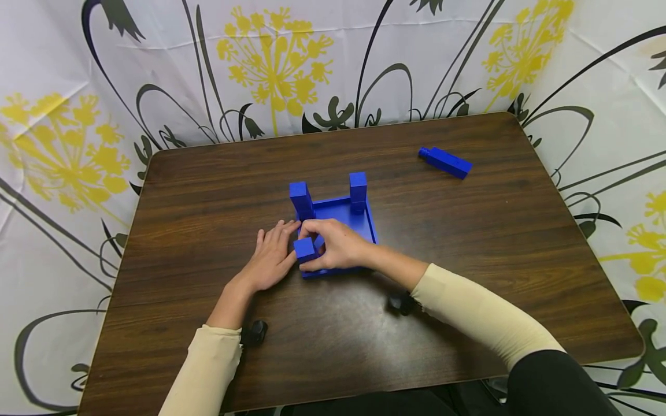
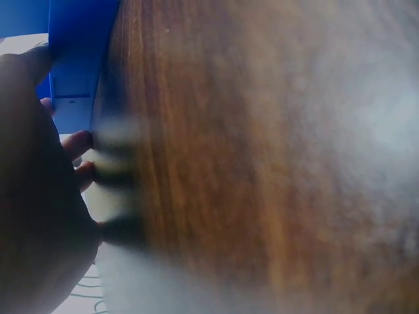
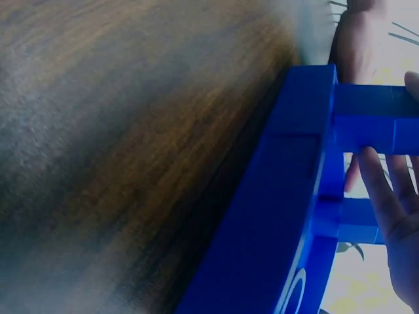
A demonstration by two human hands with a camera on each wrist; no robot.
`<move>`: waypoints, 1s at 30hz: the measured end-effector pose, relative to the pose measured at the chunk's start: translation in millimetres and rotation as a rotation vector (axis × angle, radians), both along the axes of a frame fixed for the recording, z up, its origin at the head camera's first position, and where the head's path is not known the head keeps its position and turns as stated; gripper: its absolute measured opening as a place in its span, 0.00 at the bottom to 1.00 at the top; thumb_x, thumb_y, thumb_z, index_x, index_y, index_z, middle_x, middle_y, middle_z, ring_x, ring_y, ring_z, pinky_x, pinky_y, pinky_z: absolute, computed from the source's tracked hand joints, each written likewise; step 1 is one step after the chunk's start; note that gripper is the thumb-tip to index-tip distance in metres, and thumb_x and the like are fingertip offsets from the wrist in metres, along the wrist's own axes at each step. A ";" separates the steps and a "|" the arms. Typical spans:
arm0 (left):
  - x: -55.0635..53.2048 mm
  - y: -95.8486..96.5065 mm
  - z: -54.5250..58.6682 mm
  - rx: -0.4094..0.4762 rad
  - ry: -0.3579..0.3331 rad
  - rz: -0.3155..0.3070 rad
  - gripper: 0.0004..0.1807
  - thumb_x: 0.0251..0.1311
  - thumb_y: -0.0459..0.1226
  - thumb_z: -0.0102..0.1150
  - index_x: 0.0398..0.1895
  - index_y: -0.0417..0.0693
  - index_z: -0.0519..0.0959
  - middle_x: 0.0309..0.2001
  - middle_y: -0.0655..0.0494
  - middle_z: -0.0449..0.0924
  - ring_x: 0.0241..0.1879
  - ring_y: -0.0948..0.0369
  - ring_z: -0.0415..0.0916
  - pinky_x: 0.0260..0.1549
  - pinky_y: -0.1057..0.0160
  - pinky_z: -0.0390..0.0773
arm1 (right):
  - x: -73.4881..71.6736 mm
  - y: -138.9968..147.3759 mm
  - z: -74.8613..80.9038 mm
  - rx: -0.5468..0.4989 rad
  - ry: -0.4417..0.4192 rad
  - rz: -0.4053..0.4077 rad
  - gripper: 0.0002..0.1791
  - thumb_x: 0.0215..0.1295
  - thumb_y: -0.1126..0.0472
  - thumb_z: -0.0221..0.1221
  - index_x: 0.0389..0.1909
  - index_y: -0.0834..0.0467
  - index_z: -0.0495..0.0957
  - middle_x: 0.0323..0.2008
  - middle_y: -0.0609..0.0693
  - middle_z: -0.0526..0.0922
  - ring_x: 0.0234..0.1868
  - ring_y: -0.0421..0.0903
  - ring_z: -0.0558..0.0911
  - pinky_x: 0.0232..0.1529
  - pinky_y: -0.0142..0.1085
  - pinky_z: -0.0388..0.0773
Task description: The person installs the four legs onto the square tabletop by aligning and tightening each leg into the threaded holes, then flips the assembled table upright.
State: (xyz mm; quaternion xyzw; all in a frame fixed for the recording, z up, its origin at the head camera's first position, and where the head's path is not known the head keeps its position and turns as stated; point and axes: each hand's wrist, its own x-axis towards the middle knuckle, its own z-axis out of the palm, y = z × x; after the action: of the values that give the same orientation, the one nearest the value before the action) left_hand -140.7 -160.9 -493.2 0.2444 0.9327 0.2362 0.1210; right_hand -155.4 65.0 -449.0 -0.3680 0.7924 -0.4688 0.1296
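Note:
A square blue tray-like base [image 1: 372,225] with a raised rim lies on the table in the head view. Square blue posts stand upright at its back left corner [image 1: 300,199] and back right corner [image 1: 358,190]. At the front left corner my right hand [image 1: 340,244] grips a third blue post [image 1: 304,249] between thumb and fingers. That post [image 3: 373,118] meets the base [image 3: 262,216] in the right wrist view. My left hand [image 1: 269,258] lies beside the base's left side, fingers extended; in the left wrist view this hand [image 2: 39,183] is dark against the blue base [image 2: 78,39].
A loose blue post [image 1: 446,162] with a narrow round end lies at the back right of the brown wooden table [image 1: 499,231]. Patterned white cloth [image 1: 171,34] hangs behind the table and along its sides.

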 end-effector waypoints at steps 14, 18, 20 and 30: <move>0.2 0.0 0.8 0.001 0.001 -0.004 0.33 0.75 0.54 0.37 0.77 0.54 0.46 0.76 0.45 0.46 0.75 0.43 0.36 0.65 0.32 0.31 | 8.4 -4.4 -4.2 0.033 0.136 -0.137 0.23 0.47 0.52 0.76 0.37 0.51 0.73 0.31 0.39 0.79 0.29 0.37 0.79 0.30 0.30 0.75; 0.3 0.0 0.1 -0.002 -0.002 -0.005 0.33 0.75 0.55 0.36 0.77 0.55 0.45 0.76 0.45 0.45 0.75 0.43 0.36 0.65 0.32 0.31 | 8.3 -4.7 -3.3 0.059 0.175 -0.142 0.24 0.46 0.50 0.76 0.36 0.49 0.72 0.32 0.38 0.79 0.30 0.34 0.76 0.32 0.31 0.73; 0.3 -0.3 -0.4 -0.005 -0.002 -0.006 0.34 0.75 0.55 0.36 0.77 0.55 0.45 0.76 0.45 0.45 0.75 0.43 0.36 0.65 0.32 0.31 | 7.8 -4.8 -2.3 0.077 0.198 -0.132 0.24 0.46 0.49 0.76 0.37 0.49 0.71 0.33 0.38 0.78 0.32 0.33 0.76 0.34 0.31 0.73; 0.2 0.0 1.0 -0.028 -0.017 0.002 0.35 0.75 0.56 0.35 0.75 0.46 0.48 0.76 0.44 0.44 0.76 0.44 0.34 0.66 0.34 0.29 | 1.3 0.3 3.4 0.090 0.103 0.054 0.42 0.51 0.47 0.74 0.65 0.53 0.67 0.54 0.45 0.74 0.53 0.38 0.73 0.47 0.35 0.74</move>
State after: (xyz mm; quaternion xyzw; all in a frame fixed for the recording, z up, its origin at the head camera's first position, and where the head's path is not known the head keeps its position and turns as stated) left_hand -140.5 -160.9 -492.2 0.2396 0.9351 0.2253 0.1322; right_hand -154.0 65.3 -445.7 -0.4067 0.8080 -0.4097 0.1177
